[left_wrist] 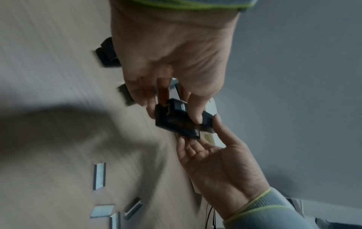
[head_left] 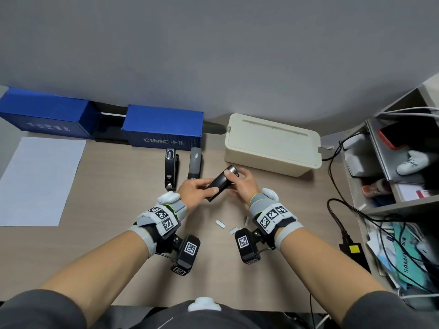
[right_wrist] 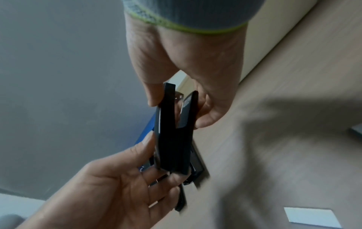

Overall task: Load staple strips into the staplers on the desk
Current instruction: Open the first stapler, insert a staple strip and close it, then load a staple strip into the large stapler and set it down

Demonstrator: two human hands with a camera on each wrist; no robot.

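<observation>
**Holding a black stapler above the desk, both hands on it**

Gripping the black stapler [head_left: 219,185] from both ends, the person keeps it lifted off the wooden desk [head_left: 118,210], slanted, near the middle of the head view. The left hand [head_left: 193,192] pinches the near end, thumb on top and fingers curled underneath. The right hand [head_left: 242,182] holds the far end, thumb laid over the top and fingers wrapped below. In the right wrist view the stapler's [right_wrist: 172,139] two arms stand parted in a narrow V at the end by the right hand [right_wrist: 188,65].

Several short staple strips [head_left: 220,223] lie loose on the desk just in front of the wrists; the left wrist view shows them [left_wrist: 99,175] scattered, each apart from the others.

Two more staplers rest side by side further back: a black stapler with a silver top [head_left: 171,168] and a grey stapler [head_left: 196,163]. Behind them sit two blue container-shaped boxes [head_left: 164,128], and to the right a cream box [head_left: 273,144]. A white sheet of paper [head_left: 40,179] lies at the left. A shelf [head_left: 389,205] crowded with cables stands at the right edge.
</observation>
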